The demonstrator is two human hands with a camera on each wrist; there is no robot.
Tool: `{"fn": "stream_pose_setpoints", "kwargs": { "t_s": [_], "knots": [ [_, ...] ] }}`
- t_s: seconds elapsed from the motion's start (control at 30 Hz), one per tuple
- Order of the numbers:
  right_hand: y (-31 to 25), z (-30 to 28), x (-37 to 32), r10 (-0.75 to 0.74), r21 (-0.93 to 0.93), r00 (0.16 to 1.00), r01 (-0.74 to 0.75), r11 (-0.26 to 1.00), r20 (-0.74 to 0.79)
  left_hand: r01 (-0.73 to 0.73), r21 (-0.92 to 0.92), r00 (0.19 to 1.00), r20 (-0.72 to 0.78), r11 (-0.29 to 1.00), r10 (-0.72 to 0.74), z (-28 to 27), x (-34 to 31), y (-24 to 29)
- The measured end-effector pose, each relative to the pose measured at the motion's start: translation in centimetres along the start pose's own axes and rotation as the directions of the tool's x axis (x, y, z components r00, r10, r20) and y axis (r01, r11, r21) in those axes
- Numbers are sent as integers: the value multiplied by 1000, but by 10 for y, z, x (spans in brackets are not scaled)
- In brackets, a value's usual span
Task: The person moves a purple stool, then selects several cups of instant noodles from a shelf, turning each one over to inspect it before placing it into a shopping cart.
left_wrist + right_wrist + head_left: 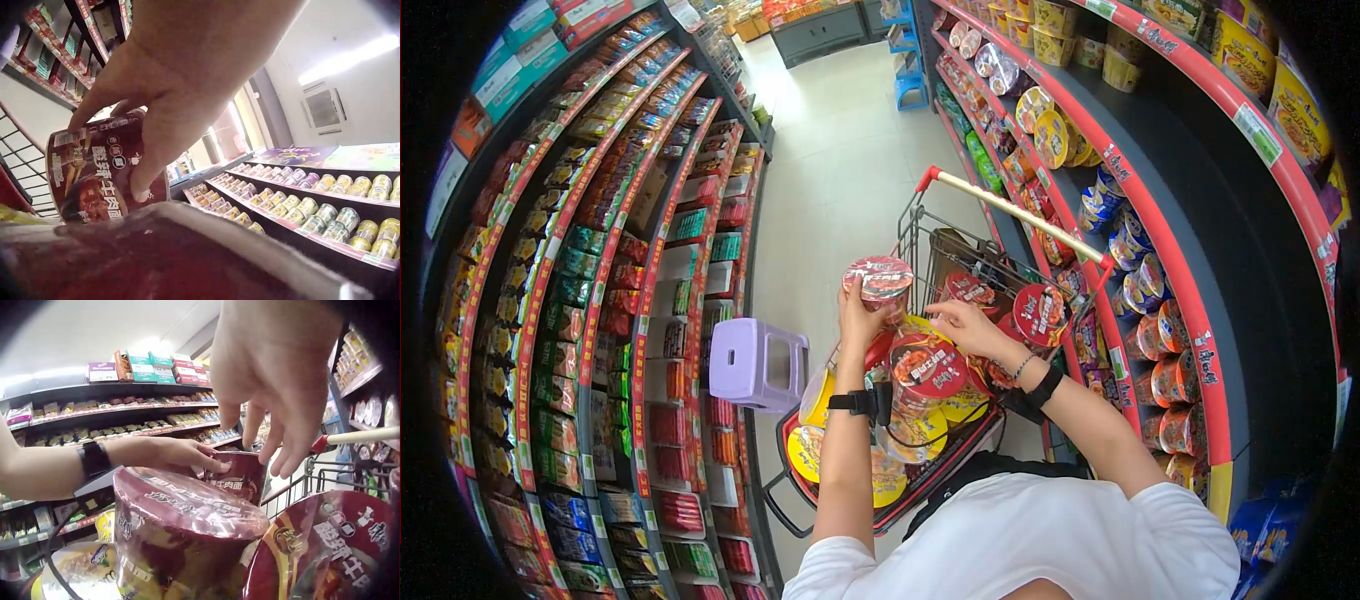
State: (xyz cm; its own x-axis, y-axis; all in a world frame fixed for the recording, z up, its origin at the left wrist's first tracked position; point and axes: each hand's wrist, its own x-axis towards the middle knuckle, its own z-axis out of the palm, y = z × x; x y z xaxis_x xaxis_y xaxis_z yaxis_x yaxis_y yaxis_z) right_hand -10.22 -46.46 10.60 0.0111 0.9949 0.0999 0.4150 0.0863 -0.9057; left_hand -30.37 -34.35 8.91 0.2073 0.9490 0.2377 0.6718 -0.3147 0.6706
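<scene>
My left hand [862,322] grips a dark red instant noodle cup [878,278] over the left part of the shopping cart. In the left wrist view, thumb and fingers curl round the cup's side [94,169]. To the right, my right hand [978,328] hovers over the load with fingers loosely bent and nothing in them, as the right wrist view also shows. Just below it sits another red noodle bucket [930,365], lid up, on yellow-lidded bowls [920,440]. More red noodle buckets [1040,314] lie at the cart's right side.
The cart has a cream bar [1020,215] and a wire basket [915,235] at its far end. A lilac stool [745,362] stands left, against shelves of snack packets [580,300]. Right-hand shelves [1210,330] hold noodle cups. The tiled aisle [820,150] runs ahead.
</scene>
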Motion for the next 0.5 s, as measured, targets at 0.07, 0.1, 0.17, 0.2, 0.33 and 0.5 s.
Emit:
{"fn": "stream_pose_setpoints", "kwargs": {
  "t_s": [0.07,0.1,0.17,0.2,0.33,0.5],
  "knots": [
    [-2,1,-4,19,52,997,-23,998,78,-8,-3,1000,29,1000,8,12,9,-7],
    [-4,3,-7,21,69,999,-24,997,49,-17,-5,998,53,1000,17,20,15,-12],
    [-4,3,-11,40,89,998,-43,995,41,-36,-60,994,103,998,42,32,25,-23],
    [-5,2,-12,55,110,998,-59,992,39,-48,-113,987,147,992,65,34,30,-22],
    [-8,-6,-19,97,166,995,-99,981,19,221,-388,914,403,895,-51,24,35,0],
    [-15,-24,-37,113,241,994,-106,965,-14,49,-199,859,508,979,60,16,34,-8]
  ]
}}
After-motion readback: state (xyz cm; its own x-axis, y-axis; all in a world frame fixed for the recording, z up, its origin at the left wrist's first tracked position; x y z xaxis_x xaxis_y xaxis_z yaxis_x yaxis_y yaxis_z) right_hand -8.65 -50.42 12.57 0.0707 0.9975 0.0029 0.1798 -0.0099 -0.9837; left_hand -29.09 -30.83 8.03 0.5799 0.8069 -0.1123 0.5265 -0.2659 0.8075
